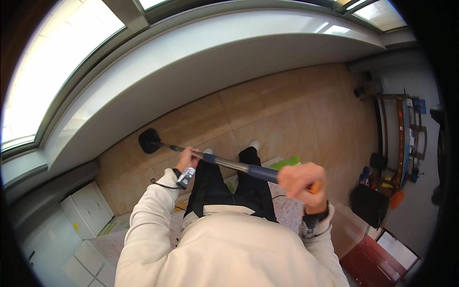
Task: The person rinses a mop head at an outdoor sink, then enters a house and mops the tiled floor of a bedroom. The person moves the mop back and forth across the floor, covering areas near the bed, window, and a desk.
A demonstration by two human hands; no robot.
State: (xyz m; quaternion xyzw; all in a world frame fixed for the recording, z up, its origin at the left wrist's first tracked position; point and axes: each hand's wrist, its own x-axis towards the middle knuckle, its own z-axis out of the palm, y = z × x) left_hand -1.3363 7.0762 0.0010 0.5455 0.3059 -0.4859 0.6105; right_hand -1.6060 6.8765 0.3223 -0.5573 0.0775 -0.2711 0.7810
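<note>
Clasping a blue-and-grey pole (229,163), the right hand (301,182) is wrapping its fingers around the upper end, by an orange tip (314,187), while the left hand (187,158) is gripping it farther down. The pole is slanting in front of dark trousers (256,191), its black head (149,140) resting on the tan floor (296,105) near the low grey wall (191,81).
</note>
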